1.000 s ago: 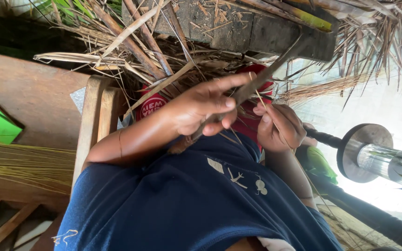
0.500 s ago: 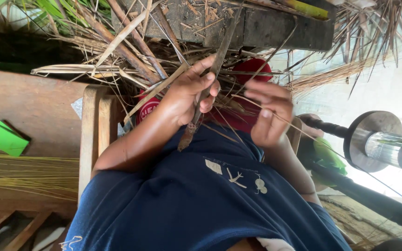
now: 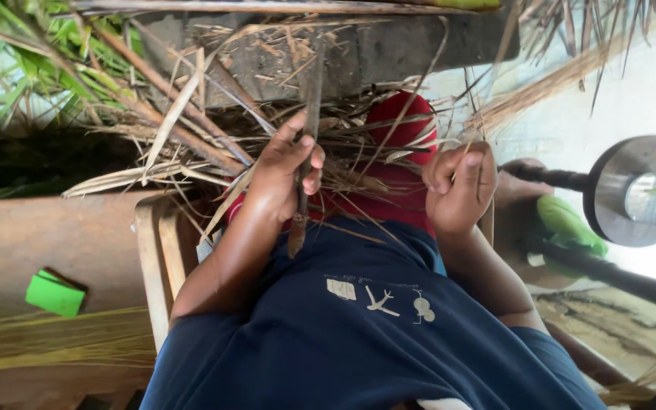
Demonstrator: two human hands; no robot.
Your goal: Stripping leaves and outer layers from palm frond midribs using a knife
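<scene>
1. Outdoor work spot: dark stone block across the top of the frame, green leaves in the upper left, a heap of dry palm fronds [image 3: 191,144] spilling down toward the middle.
2. Left of centre, a wooden frame [image 3: 153,258]; beyond it a brown counter [image 3: 55,235] with a small green block [image 3: 55,292] and, along the lower left edge, a bundle of pale yellow sticks [image 3: 39,342].
3. At the right edge, a grey metal disc on a dark bar [image 3: 635,190].
4. Bottom centre filled by a dark blue shirt [image 3: 358,334], red cloth [image 3: 396,190] just above it.
5. Left hand [image 3: 286,178] in the middle of the frame: fingers [image 3: 314,163] curled tight round a long dark blade [image 3: 311,91] held nearly upright, thumb laid along it, handle end poking out below the palm.
6. Right hand [image 3: 461,190] right of centre: fingers [image 3: 442,171] balled into a fist, seemingly pinching a thin dry strand [image 3: 423,91] that runs up toward the fronds; exact grip hidden inside the fist.
7. Step in hand, judging by the pose: stripping or scraping a frond rib, blade on one side, strand pulled taut on the other.
8. Next move probably calls for steady tension from the fist, a shallow blade angle, and an edge kept clear of the knuckles.
</scene>
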